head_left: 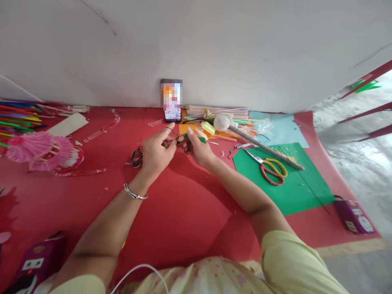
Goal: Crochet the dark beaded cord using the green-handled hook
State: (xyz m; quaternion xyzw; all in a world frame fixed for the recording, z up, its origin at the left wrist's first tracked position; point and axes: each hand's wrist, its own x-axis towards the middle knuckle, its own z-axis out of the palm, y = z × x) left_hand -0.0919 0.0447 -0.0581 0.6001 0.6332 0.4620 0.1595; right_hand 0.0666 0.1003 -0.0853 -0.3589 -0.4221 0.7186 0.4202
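Observation:
My left hand (157,153), with a silver bangle at the wrist, pinches a thin dark cord (173,131) that loops up between both hands. Close beside it, my right hand (199,150) is closed around a green-handled tool (201,139) with a thin metal shaft pointing right; its exact kind is unclear. The fingertips of both hands nearly meet, and what lies between them is partly hidden. A coiled bundle of dark, multicoloured cord (136,157) rests on the red table (183,212) just left of my left hand.
A phone (173,114) leans on the wall. Scissors (271,170) lie on green paper (294,196), under a white-headed stick (263,143). Pink pleated paper craft (43,151) and coloured sticks (21,118) are left. Purple power boxes (355,216) stand at both sides.

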